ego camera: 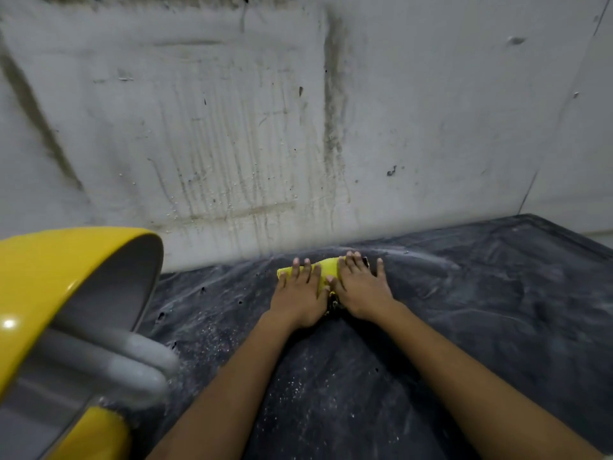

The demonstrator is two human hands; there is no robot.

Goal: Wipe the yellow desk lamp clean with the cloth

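The yellow desk lamp (49, 293) fills the lower left, very close to the camera, its shade tilted with the grey inside and white bulb tubes showing. A yellow cloth (326, 268) lies on the dark table near the wall. Both my hands rest flat on it, side by side with fingers spread: my left hand (298, 295) covers its left part, my right hand (360, 288) its right part. A dark edge of the cloth peeks out between the hands. The lamp stands apart from both hands, to their left.
The dark table surface (464, 310) is dusty, with white specks and smears. A stained white wall (298, 127) rises directly behind the cloth. The table's right edge (577, 237) runs back towards a corner of the wall.
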